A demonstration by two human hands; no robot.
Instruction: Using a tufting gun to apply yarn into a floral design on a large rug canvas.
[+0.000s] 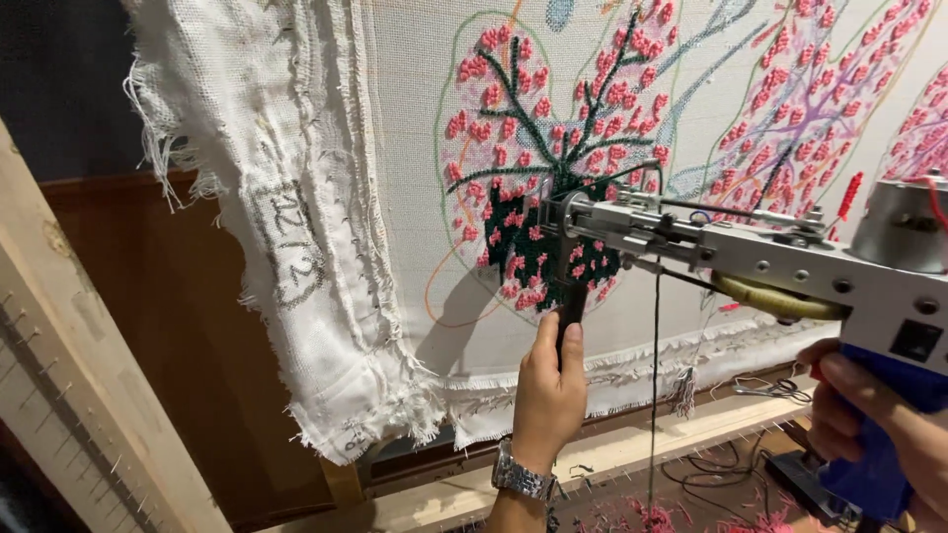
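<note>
Stretched backing cloth (415, 148) under tufting: left hand (546, 395) fingers clamped on tufting gun (731, 252) front handle, right hand (869, 424) clamped on blue grip; next, steady advance along dark-green fill.

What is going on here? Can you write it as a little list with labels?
Place: white backing cloth stretched on a wooden frame
Tool: grey and blue tufting gun, its tip against the cloth
Left hand: grips the gun's black front handle; wears a metal wristwatch
Right hand: wrapped around the blue rear grip
Picture on cloth: pink tufts with dark green branches
Yarn: dark strand running down from the gun
Below: pink yarn scraps
</note>
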